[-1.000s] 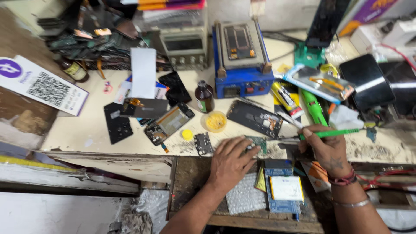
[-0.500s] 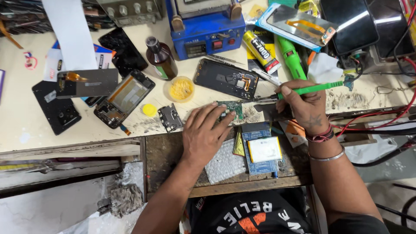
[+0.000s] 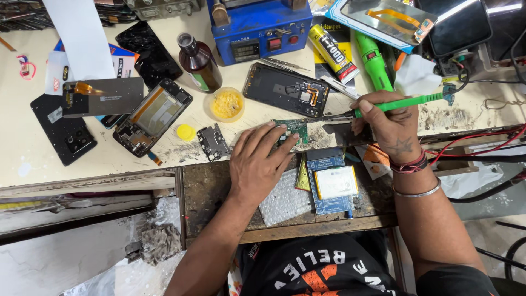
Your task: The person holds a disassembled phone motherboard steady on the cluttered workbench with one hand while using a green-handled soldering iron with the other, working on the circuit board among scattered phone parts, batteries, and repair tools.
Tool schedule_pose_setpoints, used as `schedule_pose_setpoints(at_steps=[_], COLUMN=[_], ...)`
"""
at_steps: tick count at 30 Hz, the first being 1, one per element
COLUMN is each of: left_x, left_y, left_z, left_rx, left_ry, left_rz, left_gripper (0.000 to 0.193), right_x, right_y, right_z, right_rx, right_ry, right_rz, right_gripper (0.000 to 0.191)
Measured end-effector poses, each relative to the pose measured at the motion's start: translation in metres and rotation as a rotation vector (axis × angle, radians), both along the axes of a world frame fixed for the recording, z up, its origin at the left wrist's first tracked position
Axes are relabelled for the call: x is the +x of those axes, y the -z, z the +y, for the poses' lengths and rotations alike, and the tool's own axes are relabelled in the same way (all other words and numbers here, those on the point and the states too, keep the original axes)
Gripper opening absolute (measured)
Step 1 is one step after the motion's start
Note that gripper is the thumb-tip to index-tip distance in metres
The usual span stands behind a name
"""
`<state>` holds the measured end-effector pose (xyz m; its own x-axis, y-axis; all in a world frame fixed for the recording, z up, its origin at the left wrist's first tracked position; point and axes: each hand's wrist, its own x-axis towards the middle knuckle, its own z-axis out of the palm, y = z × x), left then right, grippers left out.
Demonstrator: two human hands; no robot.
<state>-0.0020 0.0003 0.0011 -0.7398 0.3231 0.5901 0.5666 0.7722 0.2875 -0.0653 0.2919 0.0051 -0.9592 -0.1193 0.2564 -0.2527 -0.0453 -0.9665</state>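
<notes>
Notably, the left hand [image 3: 257,164] lay spread, fingertips pinning the small green circuit board [image 3: 293,130] at the bench edge [image 3: 87,178], while the right hand [image 3: 390,125] gripped the green soldering iron [image 3: 400,102], tip beside the board. Fingers sat near that tip; a slip risked a burn or shifted board.

The counter [image 3: 33,159] is seen as pale, scuffed, stained laminate, with rough worn wood along its near edge. A glossy brown glass bottle [image 3: 199,63], a matt green plastic soldering iron [image 3: 402,102] and bubble wrap [image 3: 285,201] are shown.
</notes>
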Motion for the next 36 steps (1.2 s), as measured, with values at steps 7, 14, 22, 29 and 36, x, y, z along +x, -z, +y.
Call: schedule_pose_setpoints(at_steps=[7,14,22,29,36], left_x=[-0.0008,0.0004,-0.0001,-0.0001,0.0004], left_y=[-0.0001,-0.0005,0.0001,-0.0054,0.0016], left_z=[0.0002,0.0005,0.0010,-0.0007,0.0003], left_rx=[-0.001,0.008,0.018,-0.016,0.012], left_ry=[0.006,0.011,0.002,-0.006,0.000], left_rz=[0.003,-0.005,-0.002,0.017,0.018], left_gripper=[0.043,0.041,0.040,0.039,0.038], right_x=[-0.0005,0.0000,0.0000,-0.0001,-0.0008], right_y=[0.0003,0.0000,-0.0019,-0.0038,-0.0029], right_z=[0.0010,0.0012,0.0000,-0.0035,-0.0011], right_rx=[0.019,0.060,0.025,0.012,0.030], right_ry=[-0.009,-0.006,-0.025,-0.040,-0.009], right_rz=[0.014,-0.012,-0.008,-0.008,-0.037], right_gripper=[0.011,0.012,0.011,0.012,0.012])
